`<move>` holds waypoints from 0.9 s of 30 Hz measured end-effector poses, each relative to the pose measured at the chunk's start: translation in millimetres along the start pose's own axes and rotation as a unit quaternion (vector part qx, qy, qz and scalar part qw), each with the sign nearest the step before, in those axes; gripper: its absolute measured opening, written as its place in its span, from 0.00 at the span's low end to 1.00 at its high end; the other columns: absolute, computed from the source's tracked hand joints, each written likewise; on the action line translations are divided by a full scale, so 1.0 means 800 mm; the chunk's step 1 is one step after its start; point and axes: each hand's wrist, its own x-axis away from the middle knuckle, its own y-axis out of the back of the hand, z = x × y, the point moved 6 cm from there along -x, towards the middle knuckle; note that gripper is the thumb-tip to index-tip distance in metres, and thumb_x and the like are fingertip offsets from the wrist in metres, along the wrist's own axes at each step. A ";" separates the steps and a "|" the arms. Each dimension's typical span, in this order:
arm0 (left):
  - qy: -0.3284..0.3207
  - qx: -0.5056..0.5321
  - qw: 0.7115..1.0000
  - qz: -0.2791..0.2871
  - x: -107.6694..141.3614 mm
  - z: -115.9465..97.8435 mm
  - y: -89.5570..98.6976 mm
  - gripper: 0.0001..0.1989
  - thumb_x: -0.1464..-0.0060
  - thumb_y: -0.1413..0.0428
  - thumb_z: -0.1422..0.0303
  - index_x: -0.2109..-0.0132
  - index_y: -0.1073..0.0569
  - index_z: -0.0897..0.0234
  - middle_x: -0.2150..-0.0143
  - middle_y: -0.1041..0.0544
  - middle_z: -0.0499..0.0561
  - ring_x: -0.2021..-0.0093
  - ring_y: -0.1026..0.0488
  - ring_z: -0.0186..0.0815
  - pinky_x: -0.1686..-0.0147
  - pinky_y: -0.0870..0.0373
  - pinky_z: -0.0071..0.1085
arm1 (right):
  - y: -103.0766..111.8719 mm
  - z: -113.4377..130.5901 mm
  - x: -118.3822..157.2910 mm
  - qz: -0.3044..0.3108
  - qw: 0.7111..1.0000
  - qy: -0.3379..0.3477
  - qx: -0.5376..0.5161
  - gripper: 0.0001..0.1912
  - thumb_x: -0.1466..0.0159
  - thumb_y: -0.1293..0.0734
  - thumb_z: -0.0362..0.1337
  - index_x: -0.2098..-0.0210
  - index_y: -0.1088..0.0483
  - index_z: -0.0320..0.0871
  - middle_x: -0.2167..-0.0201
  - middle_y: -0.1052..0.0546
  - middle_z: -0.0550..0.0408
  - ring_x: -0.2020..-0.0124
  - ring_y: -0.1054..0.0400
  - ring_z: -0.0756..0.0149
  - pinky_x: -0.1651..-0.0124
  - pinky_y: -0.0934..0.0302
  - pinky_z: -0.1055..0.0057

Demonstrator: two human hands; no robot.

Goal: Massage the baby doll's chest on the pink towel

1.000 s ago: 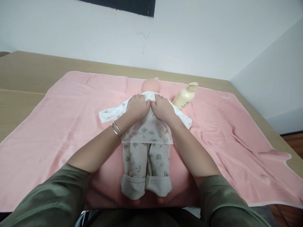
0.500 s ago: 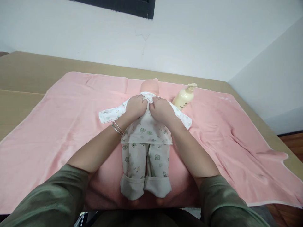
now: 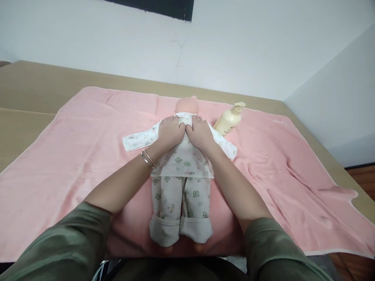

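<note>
A baby doll [image 3: 186, 105] in a white printed top [image 3: 183, 162] and matching trousers [image 3: 195, 195] lies lengthwise before me, its feet towards me and its face out of sight. My left hand [image 3: 171, 132] rests on the upper left of the top, fingers laid over the cloth and pointing at the doll's head. On the other side my right hand [image 3: 200, 132] lies the same way, with the two thumbs almost touching in the middle. Both sleeves stretch outwards, and the trouser cuffs are folded up. Close to the right sleeve is a cream pump bottle [image 3: 229, 120], tilted.
A pink blanket [image 3: 88, 156] lies under the doll and covers much of the wooden table [image 3: 38, 84]. Behind the table rises a white wall [image 3: 131, 50] with a dark frame [image 3: 164, 8] at the top.
My fingers were more curled at the doll's collar; now they lie flatter and more stretched over the top's shoulders. The collar looks smoother. The bottle has stayed in place.
</note>
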 end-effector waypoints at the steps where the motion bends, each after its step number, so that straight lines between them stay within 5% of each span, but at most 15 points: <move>1: 0.001 0.003 1.000 0.001 0.000 0.000 0.000 0.22 0.33 0.60 0.66 0.48 0.24 0.68 0.47 0.19 0.66 0.44 0.23 0.53 0.39 0.30 0.49 | 0.000 0.000 0.001 0.002 1.000 -0.002 0.000 0.34 0.27 0.48 0.38 0.28 0.43 0.21 0.26 0.39 0.30 0.24 0.45 0.43 0.22 0.54 0.47; 9: -0.006 0.004 1.000 -0.010 0.002 0.000 -0.001 0.24 0.32 0.61 0.67 0.44 0.25 0.70 0.45 0.19 0.67 0.41 0.24 0.52 0.37 0.30 0.49 | -0.002 -0.002 0.000 0.014 1.000 -0.015 -0.020 0.36 0.27 0.48 0.40 0.26 0.47 0.22 0.24 0.43 0.31 0.22 0.49 0.42 0.21 0.57 0.46; 16: -0.136 -0.078 0.987 0.045 0.039 -0.042 0.000 0.29 0.33 0.59 0.71 0.32 0.35 0.84 0.30 0.31 0.76 0.25 0.38 0.61 0.27 0.45 0.57 | 0.004 -0.022 -0.011 0.055 0.996 0.026 -0.065 0.34 0.25 0.48 0.44 0.28 0.44 0.26 0.23 0.45 0.30 0.22 0.49 0.45 0.21 0.54 0.46; 21: -0.183 -0.114 0.973 0.086 0.026 -0.039 0.008 0.25 0.36 0.60 0.75 0.46 0.23 0.83 0.41 0.24 0.79 0.35 0.29 0.62 0.31 0.39 0.55 | 0.009 0.006 0.021 0.023 0.999 -0.031 0.032 0.34 0.24 0.49 0.41 0.27 0.45 0.21 0.26 0.42 0.23 0.24 0.47 0.37 0.24 0.52 0.41; 27: -0.049 0.028 0.998 0.037 -0.007 0.001 0.008 0.25 0.32 0.63 0.70 0.46 0.24 0.72 0.44 0.21 0.69 0.42 0.25 0.52 0.37 0.30 0.47 | 0.003 0.047 0.049 0.001 0.993 0.021 0.119 0.31 0.25 0.48 0.33 0.28 0.44 0.19 0.28 0.39 0.21 0.25 0.45 0.35 0.24 0.48 0.46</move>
